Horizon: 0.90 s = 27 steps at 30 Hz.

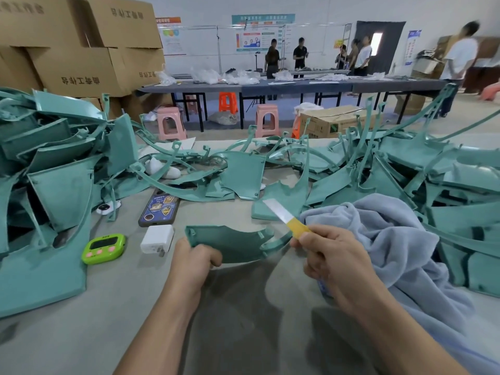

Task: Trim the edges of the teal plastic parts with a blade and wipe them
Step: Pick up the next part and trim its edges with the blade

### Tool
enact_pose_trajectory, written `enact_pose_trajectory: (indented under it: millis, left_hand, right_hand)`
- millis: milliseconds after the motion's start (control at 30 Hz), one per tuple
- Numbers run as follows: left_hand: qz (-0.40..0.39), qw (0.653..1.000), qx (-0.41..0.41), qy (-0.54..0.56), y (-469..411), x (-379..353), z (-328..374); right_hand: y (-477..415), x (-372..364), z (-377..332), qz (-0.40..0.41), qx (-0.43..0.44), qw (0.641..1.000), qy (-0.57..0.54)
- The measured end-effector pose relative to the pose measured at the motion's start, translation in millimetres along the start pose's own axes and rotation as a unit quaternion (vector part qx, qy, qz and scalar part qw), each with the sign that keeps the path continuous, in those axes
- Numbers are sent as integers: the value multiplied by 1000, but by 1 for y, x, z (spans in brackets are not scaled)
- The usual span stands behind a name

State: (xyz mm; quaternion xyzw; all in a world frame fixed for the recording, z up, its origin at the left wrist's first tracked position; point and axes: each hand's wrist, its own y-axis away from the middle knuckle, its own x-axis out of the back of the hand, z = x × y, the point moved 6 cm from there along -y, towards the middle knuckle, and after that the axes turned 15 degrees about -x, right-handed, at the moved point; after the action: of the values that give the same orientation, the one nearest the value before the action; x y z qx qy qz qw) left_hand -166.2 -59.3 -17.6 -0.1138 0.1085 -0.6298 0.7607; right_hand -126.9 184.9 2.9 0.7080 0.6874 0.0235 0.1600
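My left hand (193, 257) grips the left end of a curved teal plastic part (235, 243) held just above the grey table (113, 315). My right hand (328, 259) holds a blade (277, 211) by its yellow-wrapped handle; the bare metal tip points up and to the left, above the part's right end and clear of it. A light blue towel (392, 239) lies bunched to the right, partly under my right hand.
Piles of teal parts rise at the left (54, 185) and right (446, 185), with more across the middle (243, 171). A phone (159, 208), a white charger (157, 239) and a green timer (104, 249) lie left of my hands. Cardboard boxes and people stand beyond.
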Motion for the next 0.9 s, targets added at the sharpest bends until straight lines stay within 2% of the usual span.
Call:
enact_pose_trajectory:
  millis: [67, 167, 267, 333, 367, 433, 467, 500, 567, 633, 733, 900]
  left_hand:
    - [1, 1000, 0, -2, -2, 0, 1]
    - [4, 1000, -4, -7, -2, -1, 2]
    - [7, 1000, 4, -5, -2, -2, -1]
    - [5, 1000, 15, -5, -3, -2, -1]
    - [6, 1000, 18, -6, -3, -1, -1]
    - [2, 1000, 17, -6, -3, 1, -2]
    - [-3, 1000, 19, -1, -2, 1, -2]
    - [-7, 1000, 25, 12, -2, 1, -3]
    - [8, 997, 48, 57, -2, 0, -6]
    - [51, 991, 68, 106, -3, 1, -8]
    - [83, 987, 54, 126, -3, 1, -5]
    - [87, 993, -12, 77, -5, 5, 8]
  right_hand:
    - [1, -6, 0, -24, -20, 999, 17]
    - [-5, 0, 4, 14, -53, 997, 51]
    - [-4, 4, 3, -3, -34, 999, -6]
    - [-4, 0, 3, -15, -31, 999, 21]
    - [-6, 2, 4, 12, -27, 996, 81]
    - [-10, 12, 1, 119, 3, 969, 217]
    - [-10, 18, -1, 158, 17, 960, 231]
    - [-10, 22, 0, 166, 17, 966, 198]
    - [-10, 22, 5, 123, -6, 990, 69]
    - [-7, 16, 5, 73, -26, 997, 0]
    - [-3, -1, 8, 12, -50, 999, -1]
    - [6, -28, 17, -74, -60, 993, 71]
